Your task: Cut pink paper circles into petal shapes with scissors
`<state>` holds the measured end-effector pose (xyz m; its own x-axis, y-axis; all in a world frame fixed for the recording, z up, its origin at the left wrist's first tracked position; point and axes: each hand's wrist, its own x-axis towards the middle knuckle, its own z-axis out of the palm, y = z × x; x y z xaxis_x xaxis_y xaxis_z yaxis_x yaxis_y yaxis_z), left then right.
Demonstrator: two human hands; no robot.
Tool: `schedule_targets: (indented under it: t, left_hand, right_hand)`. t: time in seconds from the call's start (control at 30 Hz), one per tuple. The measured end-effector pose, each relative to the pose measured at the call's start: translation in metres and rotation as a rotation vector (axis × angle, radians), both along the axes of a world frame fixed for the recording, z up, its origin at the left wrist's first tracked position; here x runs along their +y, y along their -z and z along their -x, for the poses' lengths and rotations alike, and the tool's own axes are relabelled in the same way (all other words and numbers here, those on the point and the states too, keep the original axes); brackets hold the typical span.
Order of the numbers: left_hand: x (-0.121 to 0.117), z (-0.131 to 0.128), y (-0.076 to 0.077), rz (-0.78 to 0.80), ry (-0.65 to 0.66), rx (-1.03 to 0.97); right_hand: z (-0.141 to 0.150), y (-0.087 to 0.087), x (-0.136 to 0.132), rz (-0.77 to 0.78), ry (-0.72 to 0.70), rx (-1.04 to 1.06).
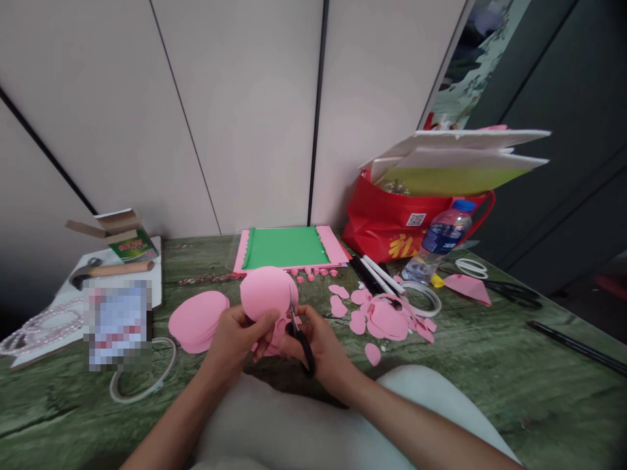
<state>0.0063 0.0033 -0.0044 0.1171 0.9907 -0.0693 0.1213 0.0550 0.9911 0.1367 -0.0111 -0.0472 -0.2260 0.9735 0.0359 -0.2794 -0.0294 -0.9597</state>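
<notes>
A round pink paper disc (267, 292) is pinched in my left hand (243, 336), thumb across its lower edge. My right hand (316, 346) grips black-handled scissors (304, 344), their blades pointing up along the disc's right edge. Whether the blades are fully closed I cannot tell. Below the disc, between my hands, hangs more pink paper (277, 341), partly hidden by my fingers. Left of my left hand lies a stack of pink paper discs (200, 316). Pink paper offcuts (386, 318) and small petal-like pieces are scattered right of my right hand.
At the back lies a green sheet (287, 247) on pink paper. A red bag (377, 219), a water bottle (438, 241), tape roll (420, 299) and pens (382, 274) stand or lie right. A hammer (117, 269), box (131, 245) and another tape ring (142, 391) are left.
</notes>
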Motion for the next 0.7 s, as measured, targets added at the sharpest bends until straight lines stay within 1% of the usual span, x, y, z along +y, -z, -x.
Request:
schedule_targets:
  t: [0.07,0.3,0.53,0.7]
  left_hand:
    - [0.0005,-0.0001,0.0002,-0.005,-0.009,-0.012]
    - [0.0012,0.0019,0.0019,-0.019,-0.023,-0.055]
    - [0.0029,0.0025,0.0053,-0.024,-0.021,-0.188]
    - [0.0036,0.0029,0.0057,-0.014,-0.05,-0.129]
  right_hand:
    - [-0.0011,-0.0025,-0.0003,0.03,0.002,-0.014]
    - [-0.0038,-0.0046,0.0002,0.055,-0.01,-0.064]
    - [-0.0025,-0.0071,-0.0026,0.061,-0.029,-0.06]
    - [-0.002,-0.0087,-0.0034,0.074,-0.049,-0.07]
